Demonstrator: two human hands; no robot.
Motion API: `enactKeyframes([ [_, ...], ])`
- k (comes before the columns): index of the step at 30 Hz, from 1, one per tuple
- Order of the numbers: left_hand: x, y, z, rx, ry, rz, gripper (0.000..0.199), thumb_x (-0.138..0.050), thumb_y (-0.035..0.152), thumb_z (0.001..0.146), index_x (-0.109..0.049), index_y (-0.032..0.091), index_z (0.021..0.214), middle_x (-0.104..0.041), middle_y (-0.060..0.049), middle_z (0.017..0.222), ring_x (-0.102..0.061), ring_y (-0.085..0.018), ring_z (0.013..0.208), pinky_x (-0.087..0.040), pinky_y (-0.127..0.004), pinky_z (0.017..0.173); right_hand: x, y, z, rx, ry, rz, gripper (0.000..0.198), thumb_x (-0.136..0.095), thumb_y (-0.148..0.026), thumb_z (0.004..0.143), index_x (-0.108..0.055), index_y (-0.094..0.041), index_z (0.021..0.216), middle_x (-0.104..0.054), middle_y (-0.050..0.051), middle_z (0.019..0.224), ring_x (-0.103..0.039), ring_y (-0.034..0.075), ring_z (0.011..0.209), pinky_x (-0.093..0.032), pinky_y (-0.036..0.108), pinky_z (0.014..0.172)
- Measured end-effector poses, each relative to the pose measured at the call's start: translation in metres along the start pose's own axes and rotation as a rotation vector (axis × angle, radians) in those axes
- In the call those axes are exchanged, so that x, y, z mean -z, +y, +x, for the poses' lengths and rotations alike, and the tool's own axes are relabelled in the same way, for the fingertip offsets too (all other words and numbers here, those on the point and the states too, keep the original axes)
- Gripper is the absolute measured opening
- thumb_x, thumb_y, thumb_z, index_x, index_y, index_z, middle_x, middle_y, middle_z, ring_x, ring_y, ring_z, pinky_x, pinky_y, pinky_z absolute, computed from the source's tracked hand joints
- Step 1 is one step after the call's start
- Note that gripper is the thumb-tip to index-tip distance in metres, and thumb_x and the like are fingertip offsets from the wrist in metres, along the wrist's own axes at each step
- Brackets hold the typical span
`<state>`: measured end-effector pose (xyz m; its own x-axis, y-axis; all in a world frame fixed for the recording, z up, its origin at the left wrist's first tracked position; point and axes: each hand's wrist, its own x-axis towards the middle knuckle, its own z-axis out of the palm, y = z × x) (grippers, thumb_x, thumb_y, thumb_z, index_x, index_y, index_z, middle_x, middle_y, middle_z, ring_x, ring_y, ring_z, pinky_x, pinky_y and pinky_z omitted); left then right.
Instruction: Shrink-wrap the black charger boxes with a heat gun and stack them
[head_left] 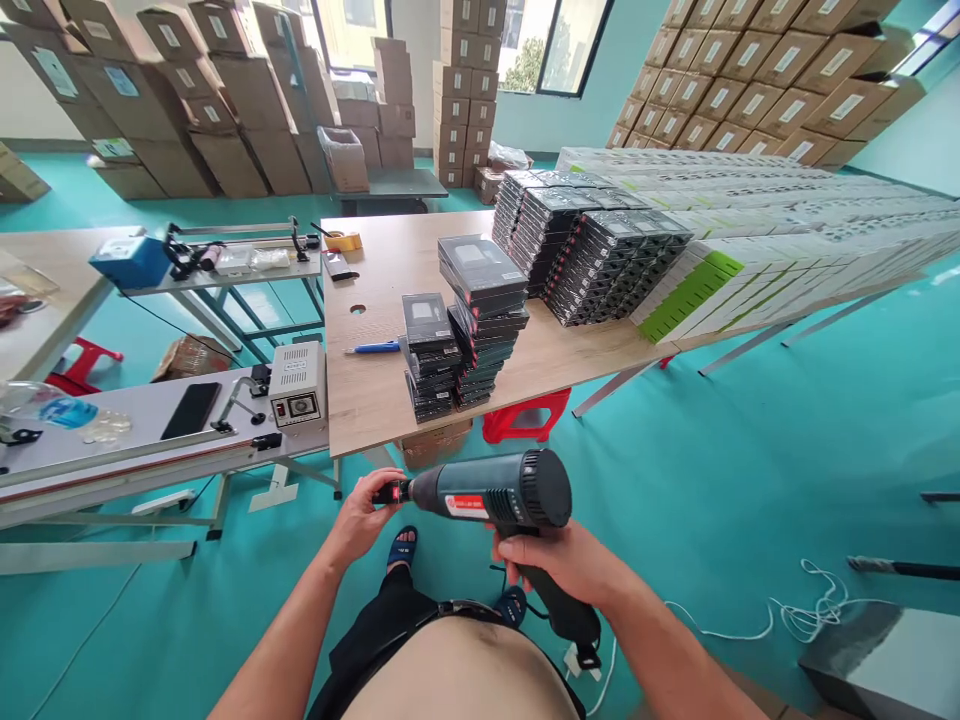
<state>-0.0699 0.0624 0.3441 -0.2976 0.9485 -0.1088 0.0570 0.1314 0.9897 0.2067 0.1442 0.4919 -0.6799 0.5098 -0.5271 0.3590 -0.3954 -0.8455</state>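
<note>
My right hand (566,560) is wrapped round the handle of a dark heat gun (480,485), whose barrel points left. At its nozzle, my left hand (364,515) grips a small black box (389,492) with a red mark; the fingers cover most of it. Nozzle and box look very close; whether they touch I cannot tell. Beyond the hands, stacks of dark, shiny flat boxes (480,262) stand on the wooden table (375,400). A shorter pile (427,318) is beside them, with a blue pen-like cutter (375,347) to its left.
Left of the table, a conveyor bench (127,460) carries a control box (298,385), a black phone (191,411) and a plastic bottle (60,410). A red stool (529,415) stands under the table. White cable (817,605) lies on the floor at right. Cartons (247,110) line the back.
</note>
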Motion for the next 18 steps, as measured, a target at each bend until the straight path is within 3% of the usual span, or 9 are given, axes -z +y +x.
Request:
enactKeyframes([
  [3,0.004,-0.007,0.001,-0.014,-0.005,0.083,0.03,-0.071,0.03,0.075,-0.069,0.028,0.106,-0.059,-0.007,0.124,-0.049,-0.03,0.117,-0.039,-0.037,0.098,0.0,0.0,0.003,0.03,-0.08,-0.046,0.023,-0.066,-0.036,0.078,-0.069,-0.016,0.088,-0.064,0.004,0.073,-0.058,0.016,0.065,-0.048,0.028,0.06],
  [8,0.011,-0.018,0.0,0.079,0.052,0.045,0.034,-0.069,0.038,0.076,-0.066,0.026,0.108,-0.058,-0.006,0.125,-0.053,-0.025,0.101,-0.043,-0.032,0.083,0.021,0.014,0.008,-0.001,0.219,0.087,0.036,-0.066,-0.039,0.078,-0.064,-0.014,0.105,-0.067,0.006,0.085,-0.06,0.017,0.068,-0.05,0.029,0.059],
  [13,0.012,-0.019,0.0,0.11,0.071,-0.038,0.039,-0.073,0.039,0.073,-0.065,0.023,0.107,-0.057,-0.006,0.125,-0.051,-0.023,0.098,-0.041,-0.03,0.084,0.033,0.025,0.004,-0.063,0.101,0.141,0.038,-0.068,-0.035,0.076,-0.062,-0.012,0.105,-0.067,0.008,0.085,-0.062,0.017,0.066,-0.048,0.028,0.054],
  [18,0.01,-0.013,0.0,0.13,0.053,-0.063,0.037,-0.073,0.036,0.073,-0.065,0.023,0.107,-0.057,-0.006,0.126,-0.052,-0.023,0.104,-0.042,-0.029,0.085,0.026,0.025,0.004,-0.022,0.149,0.167,0.037,-0.067,-0.036,0.077,-0.063,-0.013,0.105,-0.066,0.006,0.086,-0.061,0.016,0.068,-0.049,0.027,0.056],
])
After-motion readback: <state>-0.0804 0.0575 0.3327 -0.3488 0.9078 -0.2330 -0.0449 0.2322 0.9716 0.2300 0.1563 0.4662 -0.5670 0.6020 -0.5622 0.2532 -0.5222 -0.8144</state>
